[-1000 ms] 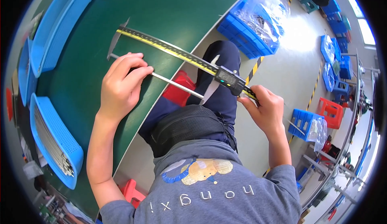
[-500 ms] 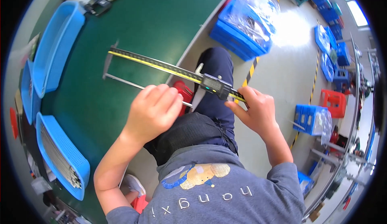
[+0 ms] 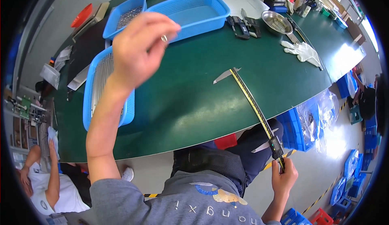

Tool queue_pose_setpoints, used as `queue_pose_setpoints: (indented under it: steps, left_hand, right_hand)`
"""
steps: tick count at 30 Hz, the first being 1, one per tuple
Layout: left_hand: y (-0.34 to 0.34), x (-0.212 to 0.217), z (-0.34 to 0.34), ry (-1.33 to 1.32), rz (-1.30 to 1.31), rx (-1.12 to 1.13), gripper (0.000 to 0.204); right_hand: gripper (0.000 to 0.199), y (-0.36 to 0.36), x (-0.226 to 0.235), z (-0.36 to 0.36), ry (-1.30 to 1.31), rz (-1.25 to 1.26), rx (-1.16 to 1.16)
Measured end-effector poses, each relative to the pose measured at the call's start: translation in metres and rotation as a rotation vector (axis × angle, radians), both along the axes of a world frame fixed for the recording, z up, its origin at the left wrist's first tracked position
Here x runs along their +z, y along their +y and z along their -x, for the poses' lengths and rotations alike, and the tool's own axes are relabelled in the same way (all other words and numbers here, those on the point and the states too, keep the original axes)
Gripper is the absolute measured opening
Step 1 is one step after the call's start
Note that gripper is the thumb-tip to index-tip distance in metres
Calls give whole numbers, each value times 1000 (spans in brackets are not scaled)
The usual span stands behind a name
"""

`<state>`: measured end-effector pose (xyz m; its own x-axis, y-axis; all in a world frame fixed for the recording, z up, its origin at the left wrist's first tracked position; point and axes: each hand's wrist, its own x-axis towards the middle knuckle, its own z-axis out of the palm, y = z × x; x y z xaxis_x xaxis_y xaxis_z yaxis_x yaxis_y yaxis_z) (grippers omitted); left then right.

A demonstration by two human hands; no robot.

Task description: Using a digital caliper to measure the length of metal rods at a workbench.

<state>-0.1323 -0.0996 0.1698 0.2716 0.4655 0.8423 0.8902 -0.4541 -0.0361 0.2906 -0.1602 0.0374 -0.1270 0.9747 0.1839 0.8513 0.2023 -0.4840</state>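
Note:
My left hand [image 3: 137, 49] is raised over the blue baskets at the left, its fingers closed on a thin metal rod [image 3: 164, 38]; little more than the rod's shiny end shows. Below the wrist stands a blue perforated basket [image 3: 130, 111] with long, thin metal rods [image 3: 103, 77] in it. At the lower right, my right hand [image 3: 284, 177] grips the end of a long digital caliper [image 3: 257, 109] by its display. The caliper slants over the table edge, its jaws wide apart and nothing between them.
A second blue basket [image 3: 106, 34] contains small metal parts, beside a wide blue basket [image 3: 222, 11]. Black hand tools [image 3: 243, 25], a metal pan [image 3: 277, 21] and a white glove [image 3: 302, 53] lie farther back. Blue crates [image 3: 295, 130] stand right of the table; another person [image 3: 56, 184] sits at left.
My left hand has moved the rod away from the caliper, up and left over the baskets. The right hand has lowered with the caliper. My view has turned toward the table.

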Motion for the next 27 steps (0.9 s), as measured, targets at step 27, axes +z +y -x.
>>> queue_pose_setpoints:
  steps: [27]
  left_hand:
    - [-46,-38,129,-358,1224,1146,24]
  right_hand:
    - [22,6,-2,-3,30,-12,27]
